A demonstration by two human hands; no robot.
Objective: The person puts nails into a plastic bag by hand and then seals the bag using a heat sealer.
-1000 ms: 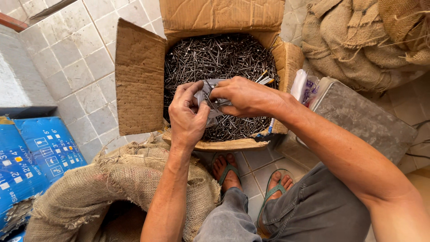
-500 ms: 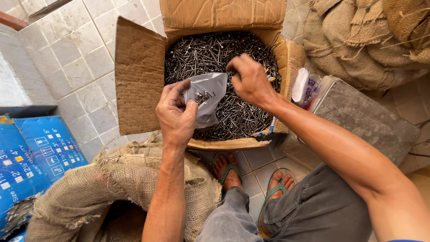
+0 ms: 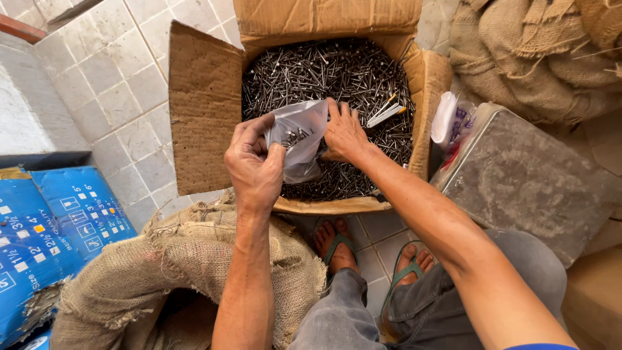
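Observation:
An open cardboard box [image 3: 204, 110] on the floor is full of dark steel nails [image 3: 324, 71]. My left hand [image 3: 254, 167] pinches the mouth of a small clear plastic bag [image 3: 299, 137] that has a few nails inside, holding it over the box. My right hand [image 3: 343, 133] lies palm down in the nail pile just right of the bag, its fingers curled into the nails. Whether it grips any nails is hidden.
Burlap sacks lie at the lower left [image 3: 188, 272] and upper right [image 3: 538, 52]. Blue printed boxes [image 3: 58, 227] sit at the left. A grey metal tin [image 3: 525, 175] stands to the right, with a small packet of plastic bags [image 3: 450, 123] beside it. My feet in green sandals [image 3: 337, 249] rest on the tiled floor [image 3: 110, 78].
My right hand left the bag, reached out over the nails, then came down into the pile beside the bag. My left hand kept hold of the bag, which now hangs open.

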